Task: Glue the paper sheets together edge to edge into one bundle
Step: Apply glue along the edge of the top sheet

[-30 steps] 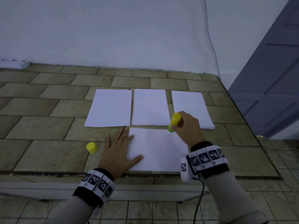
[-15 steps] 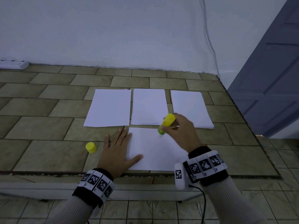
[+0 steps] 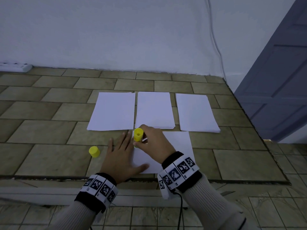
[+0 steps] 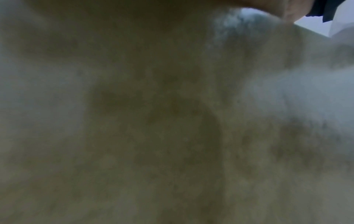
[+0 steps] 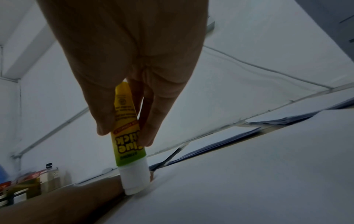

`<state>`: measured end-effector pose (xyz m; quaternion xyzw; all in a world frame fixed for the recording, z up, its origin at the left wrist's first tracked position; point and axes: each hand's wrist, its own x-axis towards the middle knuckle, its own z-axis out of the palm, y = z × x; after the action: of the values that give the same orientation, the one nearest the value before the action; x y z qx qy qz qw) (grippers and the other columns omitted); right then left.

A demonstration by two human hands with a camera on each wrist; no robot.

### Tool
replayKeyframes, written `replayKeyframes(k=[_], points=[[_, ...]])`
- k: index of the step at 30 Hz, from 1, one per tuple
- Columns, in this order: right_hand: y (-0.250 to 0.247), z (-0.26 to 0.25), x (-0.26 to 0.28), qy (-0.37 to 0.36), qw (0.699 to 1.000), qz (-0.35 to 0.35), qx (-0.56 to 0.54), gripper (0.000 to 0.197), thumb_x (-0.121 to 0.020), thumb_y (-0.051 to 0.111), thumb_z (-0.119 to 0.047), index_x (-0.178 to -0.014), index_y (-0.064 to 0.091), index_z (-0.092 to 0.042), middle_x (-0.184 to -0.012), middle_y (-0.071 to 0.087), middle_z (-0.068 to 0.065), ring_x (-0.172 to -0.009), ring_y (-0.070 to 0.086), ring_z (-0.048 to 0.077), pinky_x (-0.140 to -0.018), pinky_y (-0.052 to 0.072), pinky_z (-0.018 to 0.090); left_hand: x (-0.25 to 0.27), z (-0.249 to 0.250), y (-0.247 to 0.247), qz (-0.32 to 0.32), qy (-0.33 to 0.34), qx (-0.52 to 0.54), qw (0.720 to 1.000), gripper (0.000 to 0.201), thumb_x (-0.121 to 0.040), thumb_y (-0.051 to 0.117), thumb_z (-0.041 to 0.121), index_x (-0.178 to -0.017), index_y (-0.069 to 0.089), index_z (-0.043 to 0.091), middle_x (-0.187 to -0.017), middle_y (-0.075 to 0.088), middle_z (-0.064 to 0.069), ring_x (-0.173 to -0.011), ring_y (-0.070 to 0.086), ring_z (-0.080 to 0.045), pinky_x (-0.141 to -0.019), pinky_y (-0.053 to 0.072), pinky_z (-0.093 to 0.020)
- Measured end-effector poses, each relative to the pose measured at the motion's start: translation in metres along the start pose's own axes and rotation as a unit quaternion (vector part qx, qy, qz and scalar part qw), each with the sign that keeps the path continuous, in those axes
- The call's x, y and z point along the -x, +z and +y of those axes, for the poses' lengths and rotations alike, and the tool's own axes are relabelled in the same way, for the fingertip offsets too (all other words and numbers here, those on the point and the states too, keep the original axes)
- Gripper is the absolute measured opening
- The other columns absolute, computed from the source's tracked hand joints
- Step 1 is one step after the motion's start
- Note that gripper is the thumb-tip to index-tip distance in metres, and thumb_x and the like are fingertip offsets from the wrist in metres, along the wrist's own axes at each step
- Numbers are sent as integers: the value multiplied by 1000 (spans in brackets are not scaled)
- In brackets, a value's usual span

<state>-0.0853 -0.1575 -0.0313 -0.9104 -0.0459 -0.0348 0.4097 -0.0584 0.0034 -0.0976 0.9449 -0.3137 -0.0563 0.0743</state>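
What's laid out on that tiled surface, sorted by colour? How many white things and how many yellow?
White: 4 – left paper stack, middle paper stack, right paper stack, single sheet under the hands.
Yellow: 2 – glue stick gripped by the right hand, loose cap beside the left hand.
Total: 6

Four lots of white paper lie on the tiled surface: three stacks in a far row, the left stack (image 3: pixel 113 112), the middle stack (image 3: pixel 154 110) and the right stack (image 3: pixel 196 113), plus one single sheet (image 3: pixel 176 146) nearer. There is one glue stick (image 3: pixel 138 135), and one loose yellow cap (image 3: pixel 94 151) to the left. Two hands are in view, the left hand (image 3: pixel 121 160) and the right hand (image 3: pixel 154 143). One white power strip (image 3: pixel 15 67) lies at the far left
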Motion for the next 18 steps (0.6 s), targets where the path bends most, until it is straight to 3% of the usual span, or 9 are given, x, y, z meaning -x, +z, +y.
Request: replayKeyframes(k=[5, 10, 15, 18], points=[[-10, 8, 9, 11, 1000, 11, -17, 15, -86, 67, -19, -91, 53, -17, -92, 65, 5, -86, 62, 18, -80, 54, 40, 0, 1, -1, -12, -11, -17, 1000, 127, -58, -4, 99, -156, 2, 19, -163, -12, 2, -148, -15, -13, -115, -14, -51], [-32, 32, 26, 38, 997, 52, -43, 13, -84, 66, -13, -86, 56, -6, -84, 66, 8, -81, 66, 20, -75, 55, 44, 1, 0, 0, -10, -15, -15, 1000, 127, -57, -5, 99, -156, 4, 20, -163, -10, 3, -148, -14, -13, -118, -12, -51], [-63, 57, 51, 68, 991, 113, -28, 13, -82, 70, -11, -83, 57, -5, -80, 69, 5, -76, 69, 14, -73, 57, 38, 1, 0, 1, 1, -9, -13, 1000, 125, -59, -2, 98, -156, 8, 20, -163, -6, 1, -149, -11, -14, -117, -11, -52], [-78, 71, 63, 91, 987, 131, -7, 13, -81, 71, -11, -84, 58, -9, -79, 69, 2, -75, 68, 13, -71, 56, 26, 1, -1, 2, 3, -6, -13, 1000, 123, -61, 0, 98, -156, 8, 20, -163, -5, 0, -149, -10, -15, -118, -10, -52]])
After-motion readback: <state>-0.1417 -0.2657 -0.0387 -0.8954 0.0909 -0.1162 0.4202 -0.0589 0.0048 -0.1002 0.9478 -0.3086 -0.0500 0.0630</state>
